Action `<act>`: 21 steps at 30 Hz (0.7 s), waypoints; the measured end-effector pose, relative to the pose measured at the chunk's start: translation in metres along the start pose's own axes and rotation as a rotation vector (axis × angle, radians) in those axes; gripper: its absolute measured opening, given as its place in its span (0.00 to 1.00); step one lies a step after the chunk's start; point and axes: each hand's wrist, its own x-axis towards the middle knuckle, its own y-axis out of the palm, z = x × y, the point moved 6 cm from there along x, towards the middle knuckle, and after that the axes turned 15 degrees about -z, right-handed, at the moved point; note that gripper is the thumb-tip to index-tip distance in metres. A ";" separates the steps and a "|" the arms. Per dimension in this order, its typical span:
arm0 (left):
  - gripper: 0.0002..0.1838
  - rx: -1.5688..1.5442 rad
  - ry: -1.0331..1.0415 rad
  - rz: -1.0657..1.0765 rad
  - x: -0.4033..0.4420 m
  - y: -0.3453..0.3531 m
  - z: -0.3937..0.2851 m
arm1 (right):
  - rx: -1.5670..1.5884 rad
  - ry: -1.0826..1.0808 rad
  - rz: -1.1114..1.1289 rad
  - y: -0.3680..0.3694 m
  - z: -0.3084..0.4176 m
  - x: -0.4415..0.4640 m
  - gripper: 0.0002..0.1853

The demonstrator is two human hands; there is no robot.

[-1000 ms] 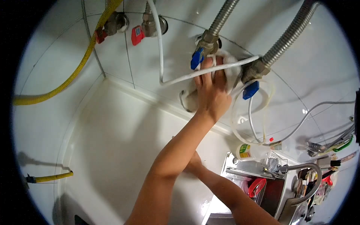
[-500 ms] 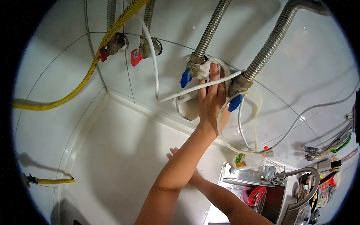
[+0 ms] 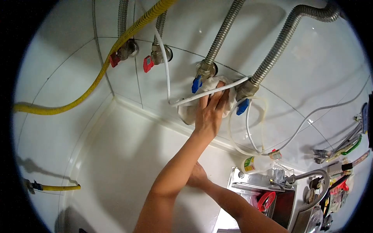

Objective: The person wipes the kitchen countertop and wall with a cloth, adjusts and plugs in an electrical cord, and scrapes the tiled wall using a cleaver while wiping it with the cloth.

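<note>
My left hand [image 3: 210,112] presses a whitish cloth [image 3: 186,112] against the tiled wall, its fingers spread over the bunched fabric. The cloth lies below a pipe valve with a blue handle [image 3: 197,84]. A white tube [image 3: 210,92] crosses in front of my fingers. Just right of the hand is a second valve with a blue handle [image 3: 243,106]. My right hand [image 3: 198,177] is low over the white counter [image 3: 128,155], partly behind my left forearm. Its fingers are hidden, so I cannot see whether it holds anything.
Corrugated metal pipes [image 3: 225,31] run up the wall. A yellow hose [image 3: 81,97] curves at left, near two valves with red handles [image 3: 148,64]. A plastic bottle [image 3: 254,165] stands behind the metal sink [image 3: 237,182] at right, with a faucet [image 3: 324,190] and utensils beyond.
My left hand and the cloth have slid down and left along the wall, away from the pipe joint. My right hand's fingers have gone out of sight behind the left forearm.
</note>
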 end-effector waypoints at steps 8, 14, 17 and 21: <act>0.27 -0.014 -0.035 -0.047 0.063 -0.005 -0.031 | -0.066 0.058 0.059 -0.004 0.007 0.002 0.32; 0.30 0.018 -0.169 0.177 -0.044 -0.007 0.000 | -0.018 0.117 0.042 -0.012 0.005 0.004 0.29; 0.34 0.019 -0.463 0.203 -0.087 -0.041 0.002 | -0.030 0.130 0.090 -0.006 0.005 -0.002 0.29; 0.37 -0.092 -0.283 -0.231 -0.002 -0.117 -0.066 | -0.159 0.040 0.140 -0.021 0.014 0.002 0.31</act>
